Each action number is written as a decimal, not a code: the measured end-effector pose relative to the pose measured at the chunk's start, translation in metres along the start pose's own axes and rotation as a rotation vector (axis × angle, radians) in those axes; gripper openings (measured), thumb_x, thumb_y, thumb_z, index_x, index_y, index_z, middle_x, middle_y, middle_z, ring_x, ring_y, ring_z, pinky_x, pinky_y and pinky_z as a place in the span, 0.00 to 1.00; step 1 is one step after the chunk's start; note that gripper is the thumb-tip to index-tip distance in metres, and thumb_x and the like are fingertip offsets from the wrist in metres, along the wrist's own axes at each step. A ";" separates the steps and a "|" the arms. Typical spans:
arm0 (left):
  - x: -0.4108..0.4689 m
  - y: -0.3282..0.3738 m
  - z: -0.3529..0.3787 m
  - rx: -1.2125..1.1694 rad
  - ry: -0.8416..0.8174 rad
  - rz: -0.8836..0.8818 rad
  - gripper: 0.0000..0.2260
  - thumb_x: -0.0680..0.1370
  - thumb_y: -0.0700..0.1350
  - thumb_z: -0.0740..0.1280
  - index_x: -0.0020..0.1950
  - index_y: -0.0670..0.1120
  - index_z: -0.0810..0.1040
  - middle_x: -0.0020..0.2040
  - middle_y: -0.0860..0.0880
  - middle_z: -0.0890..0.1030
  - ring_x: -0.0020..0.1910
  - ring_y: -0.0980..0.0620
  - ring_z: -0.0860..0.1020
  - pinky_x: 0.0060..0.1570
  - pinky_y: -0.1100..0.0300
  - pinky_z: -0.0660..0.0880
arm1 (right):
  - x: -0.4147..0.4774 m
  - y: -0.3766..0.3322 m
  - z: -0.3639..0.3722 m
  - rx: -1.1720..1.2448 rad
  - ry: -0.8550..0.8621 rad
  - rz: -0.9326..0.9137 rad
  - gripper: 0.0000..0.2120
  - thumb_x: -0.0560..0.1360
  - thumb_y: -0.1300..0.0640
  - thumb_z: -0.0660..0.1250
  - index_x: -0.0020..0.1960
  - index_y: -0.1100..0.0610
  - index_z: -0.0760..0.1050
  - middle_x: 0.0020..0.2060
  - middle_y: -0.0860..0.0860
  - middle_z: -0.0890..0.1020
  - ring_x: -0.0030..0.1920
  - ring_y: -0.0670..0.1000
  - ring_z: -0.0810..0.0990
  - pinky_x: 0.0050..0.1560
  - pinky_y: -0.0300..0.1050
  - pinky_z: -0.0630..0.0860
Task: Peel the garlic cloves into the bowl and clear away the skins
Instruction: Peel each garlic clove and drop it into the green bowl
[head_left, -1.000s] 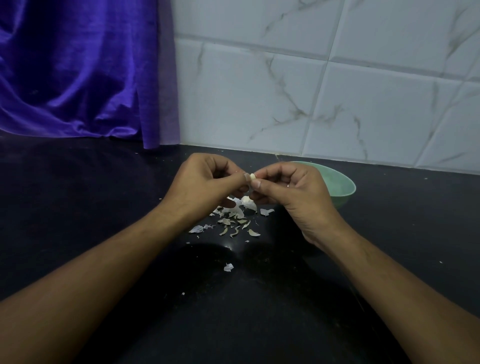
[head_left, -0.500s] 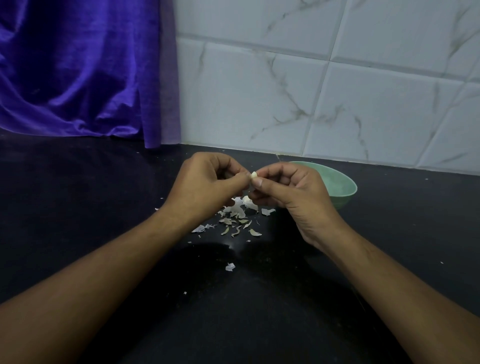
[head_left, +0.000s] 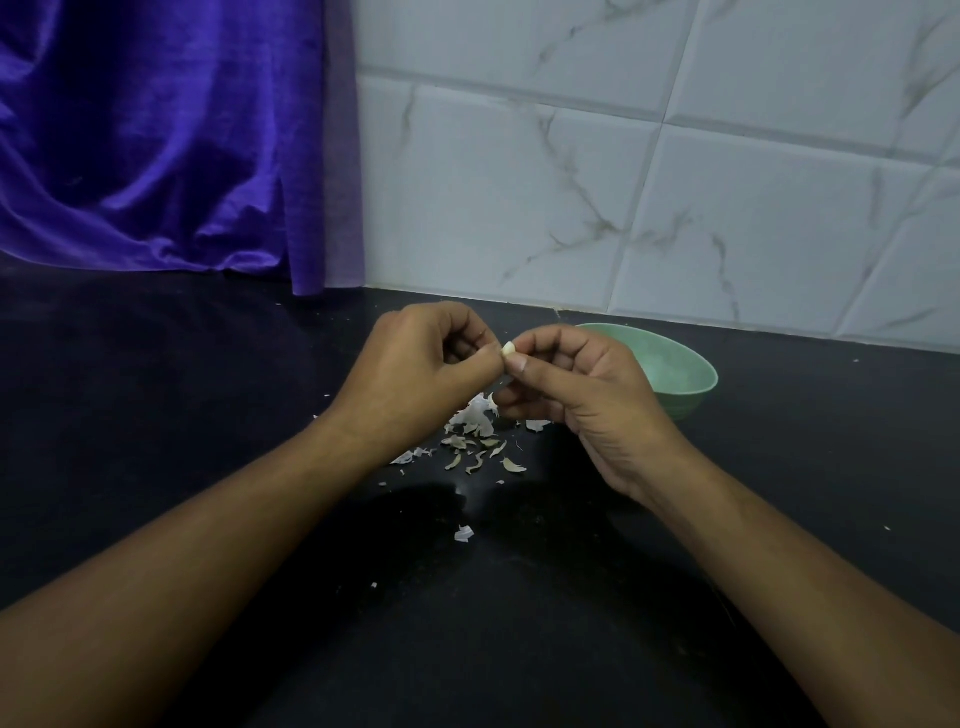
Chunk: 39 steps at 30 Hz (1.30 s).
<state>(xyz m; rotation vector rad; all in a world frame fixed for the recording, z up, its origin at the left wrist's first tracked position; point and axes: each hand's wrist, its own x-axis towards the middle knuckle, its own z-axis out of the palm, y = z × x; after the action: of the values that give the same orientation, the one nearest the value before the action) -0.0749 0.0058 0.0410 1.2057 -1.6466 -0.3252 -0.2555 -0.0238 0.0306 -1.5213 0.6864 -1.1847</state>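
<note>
- Black counter (head_left: 156, 415) fills the whole lower part of my feed, and everything sits on it toward the back edge.
- Purple curtain (head_left: 156, 145) hangs over the back left corner, with its hem touching the counter.
- White marbled tile wall (head_left: 675, 182) runs along the rest of the back edge.
- Left hand (head_left: 415, 374) is curled up, fingertips pinching one end of the clove, held in the air above the skins.
- Right hand (head_left: 576, 389) is the same deal: fingers curled, thumb and forefinger pinching the other end, so the two hands meet tip to tip.
- Green bowl (head_left: 691, 395) stands upright near the back edge, just behind the right hand, which hides its near-left side. Can't tell what's inside from here.
- Pile of skins (head_left: 478, 441) lies on the counter directly under the hands: white papery bits toward the back, browner curled slivers toward the front.
- One stray skin flake (head_left: 463, 533) lies apart from the pile, closer to the front edge, plus a few tiny crumbs scattered around.
- Garlic clove (head_left: 507, 349) is small and pale, pinched between both hands' fingertips, up off the counter and just left of the bowl.
</note>
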 end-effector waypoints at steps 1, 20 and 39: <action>0.000 0.000 0.000 -0.017 -0.008 -0.008 0.05 0.75 0.48 0.73 0.40 0.50 0.83 0.33 0.56 0.83 0.30 0.60 0.78 0.33 0.61 0.78 | 0.000 0.000 0.000 0.019 -0.006 0.013 0.05 0.78 0.65 0.71 0.53 0.63 0.80 0.41 0.60 0.83 0.39 0.55 0.84 0.44 0.50 0.84; 0.004 -0.002 -0.002 -0.391 -0.076 -0.244 0.06 0.80 0.39 0.67 0.45 0.40 0.81 0.36 0.48 0.80 0.38 0.52 0.81 0.38 0.53 0.81 | 0.005 -0.009 -0.002 0.300 -0.075 0.158 0.11 0.77 0.56 0.68 0.58 0.59 0.77 0.44 0.51 0.82 0.39 0.50 0.82 0.43 0.47 0.85; 0.005 -0.006 -0.005 -0.357 -0.098 -0.184 0.06 0.78 0.34 0.72 0.47 0.44 0.78 0.43 0.43 0.80 0.40 0.49 0.85 0.38 0.51 0.84 | 0.002 -0.007 -0.003 0.129 -0.023 0.091 0.07 0.78 0.63 0.71 0.56 0.60 0.79 0.44 0.55 0.85 0.39 0.53 0.85 0.41 0.46 0.84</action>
<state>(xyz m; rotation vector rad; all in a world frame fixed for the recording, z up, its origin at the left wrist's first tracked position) -0.0676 0.0008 0.0417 1.0808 -1.4830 -0.7711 -0.2585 -0.0245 0.0376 -1.3803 0.6445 -1.1202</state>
